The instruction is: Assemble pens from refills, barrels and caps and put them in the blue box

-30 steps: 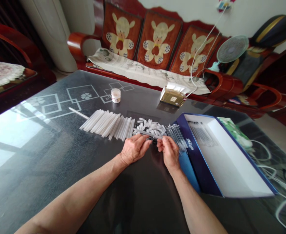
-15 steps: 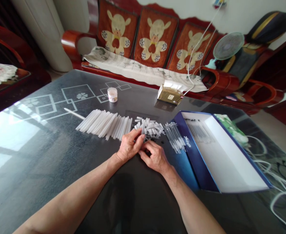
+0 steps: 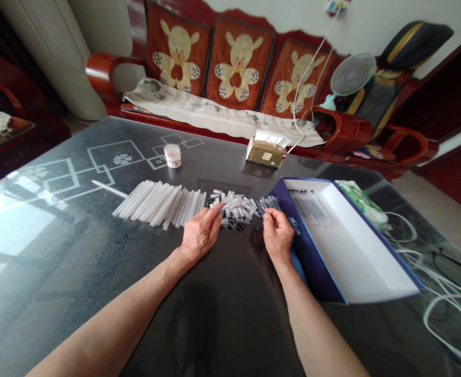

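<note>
My left hand [image 3: 202,234] is at the left side of a pile of small white and black caps [image 3: 236,209], fingers pressed together. A small clear piece shows by its fingertips, but what it holds is hard to make out. My right hand [image 3: 278,234] is closed in a pinch over a bundle of thin pen refills [image 3: 269,203], its fingertips on the dark end of one. To the left of the caps, many translucent white pen barrels [image 3: 160,204] lie side by side in a row.
An open blue box [image 3: 356,251] with a white inside stands at the right and holds more thin refills [image 3: 313,207]. Farther back are a small round tub [image 3: 172,156] and a tissue box [image 3: 266,152]. White cables [image 3: 430,272] lie at the right edge.
My right hand has moved away from my left hand, rightward onto the refills. My left hand has stayed by the caps. The view has shifted slightly.
</note>
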The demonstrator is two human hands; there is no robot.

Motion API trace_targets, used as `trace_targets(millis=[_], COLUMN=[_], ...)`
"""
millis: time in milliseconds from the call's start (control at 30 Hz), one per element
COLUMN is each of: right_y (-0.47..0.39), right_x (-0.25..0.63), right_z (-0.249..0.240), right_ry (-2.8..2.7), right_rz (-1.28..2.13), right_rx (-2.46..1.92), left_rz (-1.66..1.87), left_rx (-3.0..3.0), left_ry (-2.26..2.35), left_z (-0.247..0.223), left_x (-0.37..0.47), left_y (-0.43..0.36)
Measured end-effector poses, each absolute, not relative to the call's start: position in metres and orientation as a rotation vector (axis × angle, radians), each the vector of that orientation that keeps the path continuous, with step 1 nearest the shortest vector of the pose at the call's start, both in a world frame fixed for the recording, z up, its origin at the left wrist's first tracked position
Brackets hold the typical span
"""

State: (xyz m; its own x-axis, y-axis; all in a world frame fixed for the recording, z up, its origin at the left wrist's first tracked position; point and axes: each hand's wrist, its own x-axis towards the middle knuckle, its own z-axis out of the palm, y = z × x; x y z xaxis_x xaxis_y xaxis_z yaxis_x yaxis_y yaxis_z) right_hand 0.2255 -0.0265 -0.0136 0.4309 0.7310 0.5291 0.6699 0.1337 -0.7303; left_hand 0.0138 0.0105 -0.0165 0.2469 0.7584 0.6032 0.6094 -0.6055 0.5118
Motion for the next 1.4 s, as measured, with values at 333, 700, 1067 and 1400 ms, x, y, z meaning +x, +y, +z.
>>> trace_targets(millis=[333, 700, 1067, 1400], right_y=[-0.026, -0.021, -0.022, -0.033], right_x=[0.231, 0.247, 0.25, 0.24], right_z=[-0.013, -0.013, 0.001, 0.0], right_ry=[-1.389, -1.637, -1.809, -1.838], right_rz=[-0.096, -0.161, -0.066, 0.109], right_rx=[-1.601, -1.967, -1.895, -1.813], left_rz=[1.244, 1.159, 1.14, 1.125], left_rx=[2.514, 2.563, 2.548, 2.558], left_ry=[1.236, 1.227, 1.256, 1.237], left_z=[-0.019, -0.024, -0.021, -0.022], left_x=[0.013, 0.014, 0.014, 0.015], left_y=[0.009, 0.011, 0.01, 0.011])
